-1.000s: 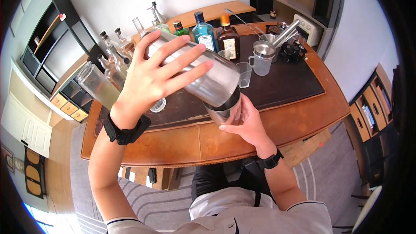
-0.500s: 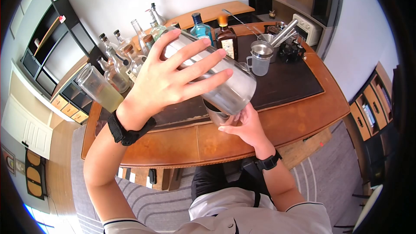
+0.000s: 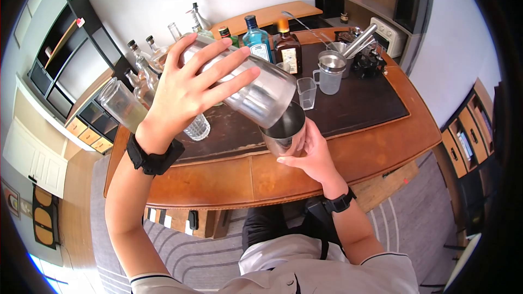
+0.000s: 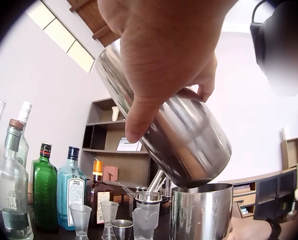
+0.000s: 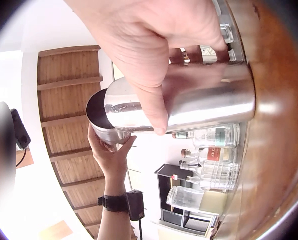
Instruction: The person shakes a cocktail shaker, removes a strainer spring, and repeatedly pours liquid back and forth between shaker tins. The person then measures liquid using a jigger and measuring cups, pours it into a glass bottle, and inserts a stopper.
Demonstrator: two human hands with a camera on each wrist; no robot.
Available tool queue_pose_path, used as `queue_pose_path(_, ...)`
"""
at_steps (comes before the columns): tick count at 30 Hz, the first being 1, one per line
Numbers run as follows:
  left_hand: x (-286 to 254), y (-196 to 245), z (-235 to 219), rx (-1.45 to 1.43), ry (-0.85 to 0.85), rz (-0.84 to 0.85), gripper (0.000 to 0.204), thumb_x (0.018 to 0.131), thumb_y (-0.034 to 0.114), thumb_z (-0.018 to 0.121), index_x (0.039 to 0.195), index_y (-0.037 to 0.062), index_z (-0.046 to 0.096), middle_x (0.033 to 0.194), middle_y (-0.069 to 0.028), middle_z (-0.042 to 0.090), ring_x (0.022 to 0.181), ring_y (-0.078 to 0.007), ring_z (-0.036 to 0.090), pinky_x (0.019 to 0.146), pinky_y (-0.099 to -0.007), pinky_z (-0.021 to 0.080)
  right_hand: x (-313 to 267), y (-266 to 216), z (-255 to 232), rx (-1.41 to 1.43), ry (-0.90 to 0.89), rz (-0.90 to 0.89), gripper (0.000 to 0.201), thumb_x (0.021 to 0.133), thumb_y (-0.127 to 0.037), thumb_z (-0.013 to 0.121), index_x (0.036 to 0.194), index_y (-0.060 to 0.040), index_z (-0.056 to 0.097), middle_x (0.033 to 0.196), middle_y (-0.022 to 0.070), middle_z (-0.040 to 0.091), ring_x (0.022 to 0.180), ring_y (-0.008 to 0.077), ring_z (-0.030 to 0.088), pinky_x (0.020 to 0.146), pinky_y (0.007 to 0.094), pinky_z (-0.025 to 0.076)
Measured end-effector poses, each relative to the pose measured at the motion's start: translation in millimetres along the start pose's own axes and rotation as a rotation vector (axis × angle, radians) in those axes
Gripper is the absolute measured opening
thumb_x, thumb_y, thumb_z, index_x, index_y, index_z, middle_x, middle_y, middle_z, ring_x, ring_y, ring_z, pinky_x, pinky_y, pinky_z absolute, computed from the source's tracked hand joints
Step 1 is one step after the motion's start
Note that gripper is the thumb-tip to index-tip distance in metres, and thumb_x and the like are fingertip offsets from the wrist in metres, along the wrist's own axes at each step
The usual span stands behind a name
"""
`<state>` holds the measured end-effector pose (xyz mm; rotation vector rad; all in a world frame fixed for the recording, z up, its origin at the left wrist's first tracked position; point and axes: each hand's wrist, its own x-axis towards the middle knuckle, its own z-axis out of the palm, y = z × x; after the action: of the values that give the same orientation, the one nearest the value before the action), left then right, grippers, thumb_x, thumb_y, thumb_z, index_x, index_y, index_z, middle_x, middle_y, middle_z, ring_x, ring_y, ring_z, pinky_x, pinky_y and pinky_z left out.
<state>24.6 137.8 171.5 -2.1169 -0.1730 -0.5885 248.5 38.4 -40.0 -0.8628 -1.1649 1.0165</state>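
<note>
My left hand (image 3: 193,84) grips a large steel shaker tin (image 3: 259,92) from above, fingers spread along its side. This tin slants down to the right, its lower end right over the mouth of a second steel tin (image 4: 201,215). Around that second tin curls my right hand (image 3: 313,152), the thumb along its near side; its dark inside shows in the head view. The right wrist view has its base close to the brown tabletop (image 5: 284,125). No stream of liquid is visible between the tins.
A cut-glass tumbler (image 3: 197,128) stands below my left hand, near a large clear jar (image 3: 122,103) of pale liquid. Several bottles line the back, among them a blue one (image 3: 257,41) and a brown one (image 3: 287,49). A strainer (image 3: 331,61) tops a frosted cup; a small clear cup (image 3: 306,95) stands nearby.
The upper tin and my left hand first shifted right, covering the lower tin's mouth, then came back left, uncovering it. My right hand and the lower tin have hardly moved.
</note>
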Motion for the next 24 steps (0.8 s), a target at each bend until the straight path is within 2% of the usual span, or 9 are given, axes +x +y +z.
queue_pose_path(8, 3, 13, 10, -0.091, 0.032, -0.025, 0.053, 0.078, 0.008, 0.065, 0.129, 0.0223, 0.064, 0.138, 0.0007, 0.061, 0.127, -0.0223, 0.056, 0.110, -0.0496, 0.039, 0, -1, 0, -0.009, 0.006, -0.006, 0.104, 0.066, -0.007, 0.091, 0.152, -0.0008, 0.033, 0.144, 0.0124, 0.048, 0.135, 0.0225, 0.047, 0.114, 0.0366, 0.037)
queue_pose_path(13, -8, 8, 11, -0.079, -0.059, -0.034, 0.053, 0.079, 0.008, 0.066, 0.130, 0.0213, 0.064, 0.137, 0.0003, 0.061, 0.128, -0.0222, 0.056, 0.112, -0.0492, 0.038, -1, -1, 1, -0.012, 0.002, 0.001, 0.104, 0.066, -0.007, 0.091, 0.152, -0.0012, 0.033, 0.145, 0.0122, 0.047, 0.134, 0.0228, 0.048, 0.113, 0.0367, 0.038)
queue_pose_path(16, -11, 1, 9, -0.055, -0.041, -0.061, 0.052, 0.079, 0.009, 0.067, 0.129, 0.0207, 0.064, 0.136, -0.0001, 0.062, 0.129, -0.0227, 0.055, 0.112, -0.0496, 0.038, -1, 1, 1, -0.008, 0.006, -0.007, 0.104, 0.066, -0.007, 0.091, 0.152, -0.0012, 0.033, 0.144, 0.0122, 0.048, 0.134, 0.0230, 0.048, 0.112, 0.0368, 0.038)
queue_pose_path(20, -8, -4, 6, -0.091, -0.036, -0.092, 0.067, 0.069, 0.004, 0.074, 0.133, 0.0192, 0.061, 0.138, -0.0011, 0.061, 0.130, -0.0249, 0.055, 0.112, -0.0507, 0.038, -1, 2, 0, -0.007, 0.008, 0.005, 0.104, 0.066, -0.008, 0.091, 0.152, -0.0010, 0.033, 0.144, 0.0124, 0.048, 0.134, 0.0231, 0.048, 0.113, 0.0367, 0.038)
queue_pose_path(24, -1, 3, 8, -0.157, -0.004, -0.109, 0.074, 0.065, 0.000, 0.077, 0.134, 0.0187, 0.060, 0.140, -0.0017, 0.060, 0.130, -0.0251, 0.054, 0.112, -0.0509, 0.038, -1, 3, 0, -0.024, 0.012, -0.007, 0.105, 0.066, -0.009, 0.092, 0.152, -0.0008, 0.033, 0.144, 0.0129, 0.048, 0.134, 0.0232, 0.048, 0.113, 0.0365, 0.038)
